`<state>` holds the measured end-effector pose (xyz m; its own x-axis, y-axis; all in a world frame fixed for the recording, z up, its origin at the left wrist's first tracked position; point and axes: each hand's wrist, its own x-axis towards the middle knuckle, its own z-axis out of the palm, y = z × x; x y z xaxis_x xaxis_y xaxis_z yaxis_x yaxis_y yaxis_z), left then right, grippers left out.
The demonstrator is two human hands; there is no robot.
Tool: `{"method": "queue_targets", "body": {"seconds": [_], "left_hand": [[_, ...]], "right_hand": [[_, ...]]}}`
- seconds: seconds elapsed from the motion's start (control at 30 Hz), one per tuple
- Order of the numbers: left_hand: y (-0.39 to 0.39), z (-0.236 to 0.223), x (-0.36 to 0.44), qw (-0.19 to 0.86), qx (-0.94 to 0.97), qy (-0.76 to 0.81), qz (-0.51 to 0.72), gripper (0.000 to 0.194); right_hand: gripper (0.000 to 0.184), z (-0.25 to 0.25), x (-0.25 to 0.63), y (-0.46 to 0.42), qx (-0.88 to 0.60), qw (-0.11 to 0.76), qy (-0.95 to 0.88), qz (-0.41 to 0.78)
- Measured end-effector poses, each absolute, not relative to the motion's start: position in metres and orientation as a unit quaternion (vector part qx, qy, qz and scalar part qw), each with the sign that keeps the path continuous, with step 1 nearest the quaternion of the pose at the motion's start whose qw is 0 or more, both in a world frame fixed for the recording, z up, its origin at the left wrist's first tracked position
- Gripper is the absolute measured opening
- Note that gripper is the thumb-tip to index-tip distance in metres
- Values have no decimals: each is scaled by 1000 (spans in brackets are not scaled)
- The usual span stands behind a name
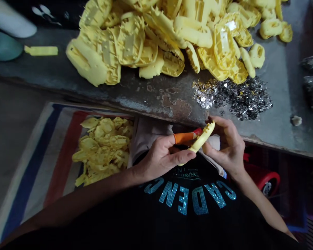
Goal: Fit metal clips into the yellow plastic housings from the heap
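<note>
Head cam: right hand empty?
No, the right hand grips a yellow molded plastic piece, and the left hand holds an orange-handled tool next to it.

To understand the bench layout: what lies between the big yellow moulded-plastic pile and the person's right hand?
In the head view, glittery silver flakes lie on the rusty grey metal bench, between the pile and right hand.

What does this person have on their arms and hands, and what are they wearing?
The left hand and right hand are bare, without gloves, and the forearms show no sleeves. The person wears a black top with turquoise sequin lettering across the chest and a smaller pale print above it.
</note>
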<state>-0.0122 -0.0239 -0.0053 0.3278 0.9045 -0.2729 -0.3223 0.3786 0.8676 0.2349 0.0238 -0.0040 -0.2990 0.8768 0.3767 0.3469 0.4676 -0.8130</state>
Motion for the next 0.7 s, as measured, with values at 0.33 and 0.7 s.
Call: {"method": "queue_targets", "body": {"seconds": [0.33,0.7], "left_hand": [[3,-8,-18,770,229,312,508,47],[15,7,-32,779,193,360,477,83]], "right_hand": [[27,7,260,85,-412,351,-809,231],[15,-12,255,129,-428,193,-883,-26]]}}
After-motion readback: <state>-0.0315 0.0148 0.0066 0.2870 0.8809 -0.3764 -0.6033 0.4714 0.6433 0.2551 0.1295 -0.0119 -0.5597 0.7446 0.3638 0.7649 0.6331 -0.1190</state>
